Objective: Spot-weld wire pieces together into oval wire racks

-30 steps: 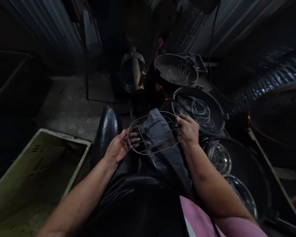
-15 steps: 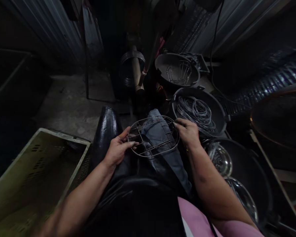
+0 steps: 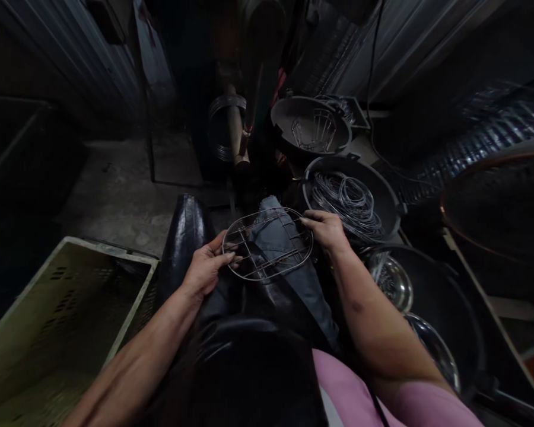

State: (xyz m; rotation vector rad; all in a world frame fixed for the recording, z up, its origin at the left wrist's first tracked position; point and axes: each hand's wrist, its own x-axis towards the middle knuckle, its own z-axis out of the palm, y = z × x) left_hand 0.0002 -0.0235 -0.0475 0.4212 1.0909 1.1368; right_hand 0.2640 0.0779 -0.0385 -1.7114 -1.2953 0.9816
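An oval wire rack [image 3: 267, 274] with thin cross wires is held over my lap, slightly tilted. My left hand [image 3: 204, 264] grips its left end, thumb on top and fingers beneath. At the upper right end of the rim, my right hand [image 3: 324, 228] pinches the wire between thumb and fingers. Under the rack lie my knees, one in a dark shiny apron [image 3: 189, 222], the other in blue denim [image 3: 273, 228]. Ahead of the rack, a machine's rod-shaped arm [image 3: 235, 127] points toward me.
A yellow plastic crate [image 3: 137, 296] stands at my left. On the right are a basin of coiled wire rings [image 3: 347, 204], a basin with a wire frame [image 3: 314, 130], and a larger basin [image 3: 454, 308] with shiny metal bowls [image 3: 391, 281]. A cable [image 3: 370, 89] hangs behind.
The whole view has shifted slightly, so the rack and both hands appear a little further left. The grip of both hands on the rack stays about the same.
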